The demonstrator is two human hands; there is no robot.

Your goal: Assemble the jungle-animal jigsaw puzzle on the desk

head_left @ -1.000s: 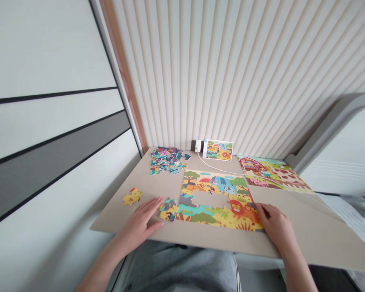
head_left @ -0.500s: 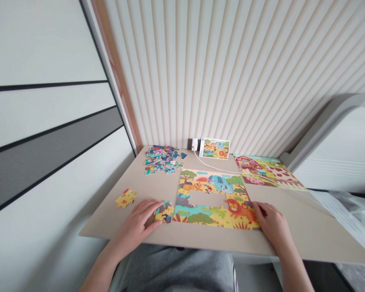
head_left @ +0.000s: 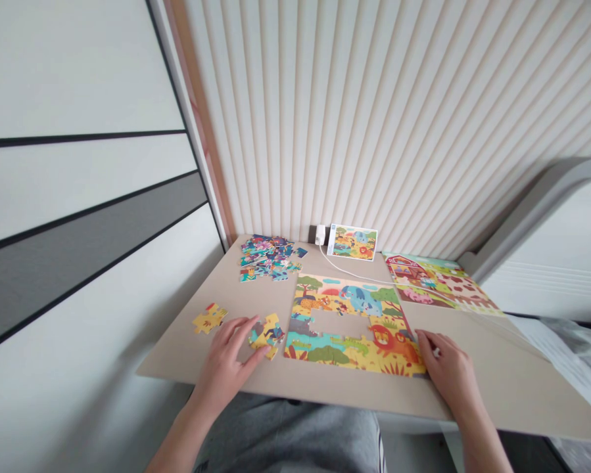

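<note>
My left hand (head_left: 233,348) grips a small joined cluster of puzzle pieces (head_left: 266,334), yellow with grey and blue, between its fingers and thumb. The cluster lies turned at a slant, apart from the left edge of the animal puzzle (head_left: 325,355). That puzzle lies flat with an oblong gap in its middle; an elephant and lions show on it. By its lower right edge rests my right hand (head_left: 446,364), fingers curled and closed. A small pale spot shows between them; I cannot make out what it is.
Yellow puzzle pieces (head_left: 209,318) lie left of my left hand. A pile of dark, colourful pieces (head_left: 270,256) sits at the back left. A picture card (head_left: 353,242) leans by a white charger (head_left: 320,234), whose cable crosses toward a farm puzzle (head_left: 443,282) at the right.
The puzzle cluster has turned in my left hand and now sits slanted, slightly farther from the puzzle's left edge. My right hand stays by the right edge. The view has shifted slightly.
</note>
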